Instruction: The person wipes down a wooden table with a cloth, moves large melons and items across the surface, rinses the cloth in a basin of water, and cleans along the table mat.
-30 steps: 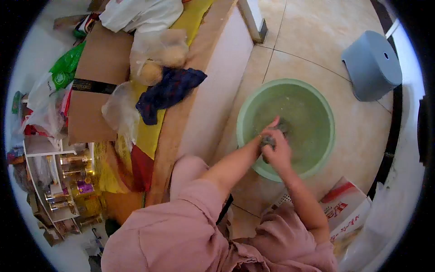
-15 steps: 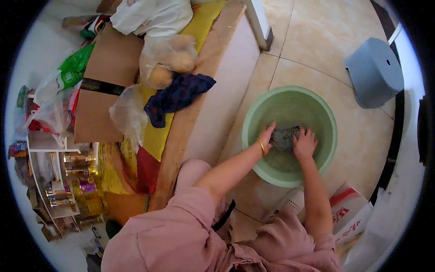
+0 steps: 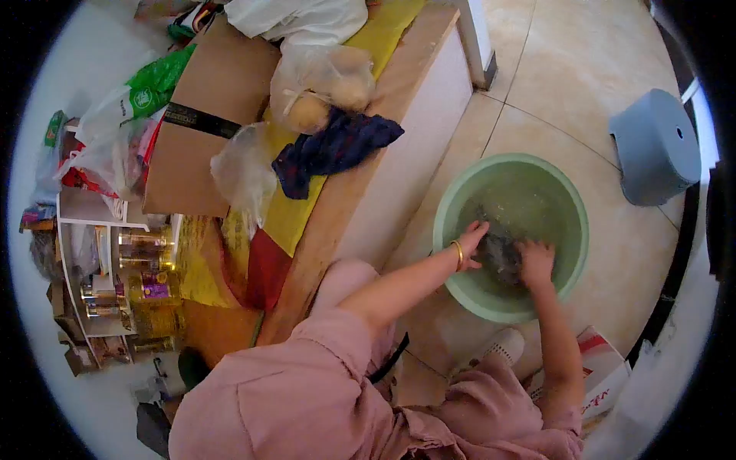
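A light green round basin (image 3: 446,201) of cloudy water stands on the tiled floor, with a dark grey wet cloth (image 3: 502,257) in it. My left hand (image 3: 470,244), with a gold bangle at the wrist, grips the cloth's left side, thumb and fingers around it. My right hand (image 3: 537,262) holds the cloth's right side with curled fingers, its fingertips partly hidden. Both hands are inside the basin, a short way apart.
A blue-grey stool (image 3: 655,149) stands right of the basin. On the left, a wooden ledge (image 3: 376,172) bears a dark blue cloth (image 3: 333,149), a bag of round yellowish items (image 3: 326,88) and a cardboard box (image 3: 207,146). A white printed box (image 3: 606,372) stands near my right arm.
My right hand has shifted along the cloth, its fingers now more curled. The cloth has turned and bunched up between my hands. The whole view has shifted a little.
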Tool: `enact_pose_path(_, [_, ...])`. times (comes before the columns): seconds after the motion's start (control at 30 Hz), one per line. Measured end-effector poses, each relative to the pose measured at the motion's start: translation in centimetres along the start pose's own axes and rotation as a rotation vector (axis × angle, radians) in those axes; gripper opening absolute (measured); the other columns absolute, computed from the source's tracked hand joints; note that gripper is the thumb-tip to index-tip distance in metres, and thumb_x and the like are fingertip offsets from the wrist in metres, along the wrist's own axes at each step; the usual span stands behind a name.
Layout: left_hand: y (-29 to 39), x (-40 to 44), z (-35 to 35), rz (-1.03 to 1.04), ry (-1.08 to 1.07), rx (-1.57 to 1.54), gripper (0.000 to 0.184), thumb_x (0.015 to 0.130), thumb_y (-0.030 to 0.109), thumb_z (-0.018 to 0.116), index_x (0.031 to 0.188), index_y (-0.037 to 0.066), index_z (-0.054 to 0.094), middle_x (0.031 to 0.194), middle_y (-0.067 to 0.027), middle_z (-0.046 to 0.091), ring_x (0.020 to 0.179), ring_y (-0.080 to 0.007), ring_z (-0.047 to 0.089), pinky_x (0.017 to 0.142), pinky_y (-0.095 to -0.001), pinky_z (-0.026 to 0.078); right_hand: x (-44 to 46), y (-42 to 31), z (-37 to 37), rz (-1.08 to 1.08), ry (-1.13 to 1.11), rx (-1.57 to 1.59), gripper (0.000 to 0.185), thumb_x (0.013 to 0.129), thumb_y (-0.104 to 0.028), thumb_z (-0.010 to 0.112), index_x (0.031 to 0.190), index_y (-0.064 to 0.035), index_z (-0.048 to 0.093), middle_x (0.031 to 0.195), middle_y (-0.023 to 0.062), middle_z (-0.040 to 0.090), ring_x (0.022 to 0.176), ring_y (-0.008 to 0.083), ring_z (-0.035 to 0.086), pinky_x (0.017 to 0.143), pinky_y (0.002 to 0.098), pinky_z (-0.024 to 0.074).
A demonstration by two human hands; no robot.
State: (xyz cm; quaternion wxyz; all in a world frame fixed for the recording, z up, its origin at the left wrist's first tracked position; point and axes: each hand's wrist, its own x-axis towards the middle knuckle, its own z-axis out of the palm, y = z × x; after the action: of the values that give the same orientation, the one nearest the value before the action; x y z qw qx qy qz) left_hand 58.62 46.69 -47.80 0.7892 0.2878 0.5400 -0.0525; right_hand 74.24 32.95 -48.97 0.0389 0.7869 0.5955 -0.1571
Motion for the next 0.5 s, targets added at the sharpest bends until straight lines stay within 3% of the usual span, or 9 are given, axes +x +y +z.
enact_pose_path(0.03, [-0.1,0.1,0.0,0.002,0.002,-0.004,0.085,0.077,0.06,0.056,0.141,0.032,0.009,0.149,-0.0018,0.01,0.131,-0.0441,0.012,0.097,-0.0627,0.023,0.2,0.2,0.1,-0.005,0.0,-0.002,0.035,0.074,-0.019,0.063,0.108,-0.0136,0.059,0.103,0.0115,0.058,0.101,0.0338,0.053,0.085,0.0418,0.0439])
enact_pose_path(0.1, [-0.2,0.1,0.3,-0.006,-0.01,-0.031,0.086,0.076,0.06,0.055,0.141,0.033,0.005,0.149,-0.0028,0.007,0.132,-0.0443,0.009,0.096,-0.0645,0.023,0.7,0.8,0.2,0.487,0.106,0.728,0.027,0.074,-0.013,0.057,0.099,-0.0071,0.061,0.099,0.0125,0.06,0.098,0.0288,0.055,0.085,0.0371,0.0436])
enact_pose_path(0.2, [0.5,-1.3,1.5,-0.021,0.012,-0.097,0.082,0.077,0.062,0.053,0.141,0.027,0.017,0.147,-0.0064,0.018,0.131,-0.0412,0.019,0.096,-0.0635,0.025,0.0,0.0,-0.4,0.25,0.343,1.344,0.026,0.072,-0.01,0.052,0.095,-0.0057,0.062,0.097,0.0093,0.059,0.094,0.0236,0.055,0.083,0.033,0.0445])
enact_pose_path(0.23, [0.3,-0.7,1.2,-0.02,0.011,-0.098,0.082,0.077,0.062,0.053,0.141,0.027,0.017,0.147,-0.0064,0.018,0.131,-0.0412,0.019,0.096,-0.0635,0.025,-0.6,-0.6,-0.8,0.249,0.344,1.343,0.026,0.072,-0.01,0.052,0.095,-0.0057,0.062,0.097,0.0093,0.059,0.094,0.0236,0.055,0.083,0.033,0.0445])
enact_pose_path(0.3, [0.0,0.8,0.8,-0.081,-0.331,-0.161,0.069,0.08,0.06,0.05,0.132,0.016,0.038,0.135,-0.0098,0.041,0.121,-0.0331,0.041,0.096,-0.0556,0.033,-2.1,-2.4,-4.4,0.256,0.21,1.785,0.036,0.068,-0.009,0.049,0.102,-0.0055,0.058,0.098,0.0069,0.057,0.095,0.0213,0.054,0.083,0.0329,0.045])
enact_pose_path(0.33, [0.0,1.2,1.3,-0.076,-0.33,-0.165,0.069,0.08,0.06,0.05,0.132,0.016,0.038,0.135,-0.0098,0.041,0.121,-0.0331,0.041,0.096,-0.0556,0.033,-2.3,-2.6,-5.0,0.251,0.207,1.783,0.036,0.068,-0.009,0.049,0.102,-0.0055,0.058,0.098,0.0069,0.057,0.095,0.0213,0.054,0.083,0.0329,0.045])
enact_pose_path(0.4, [0.5,0.9,2.4,-0.105,-0.421,-0.313,0.056,0.083,0.057,0.047,0.114,0.011,0.055,0.114,-0.0088,0.059,0.102,-0.0253,0.057,0.092,-0.0452,0.041,-2.6,-3.2,-6.1,-0.155,0.124,2.449,0.044,0.072,-0.013,0.053,0.115,-0.0066,0.052,0.105,0.007,0.056,0.098,0.0224,0.053,0.085,0.0355,0.0439])
enact_pose_path(0.43, [0.8,0.7,2.4,-0.103,-0.42,-0.313,0.056,0.083,0.057,0.047,0.114,0.011,0.055,0.114,-0.0088,0.059,0.102,-0.0253,0.057,0.092,-0.0452,0.041,-2.6,-3.5,-6.8,-0.158,0.122,2.45,0.044,0.072,-0.013,0.053,0.115,-0.0066,0.052,0.105,0.007,0.056,0.098,0.0224,0.053,0.085,0.0355,0.0439])
enact_pose_path(0.5, [1.2,0.4,2.2,-0.087,-0.389,-0.388,0.05,0.084,0.053,0.048,0.109,0.01,0.058,0.107,-0.0086,0.062,0.094,-0.0234,0.061,0.089,-0.0394,0.046,-2.1,-4.0,-8.4,0.18,0.303,2.62,0.049,0.079,-0.024,0.056,0.123,-0.0071,0.046,0.11,0.0077,0.054,0.1,0.0225,0.052,0.086,0.0373,0.043])
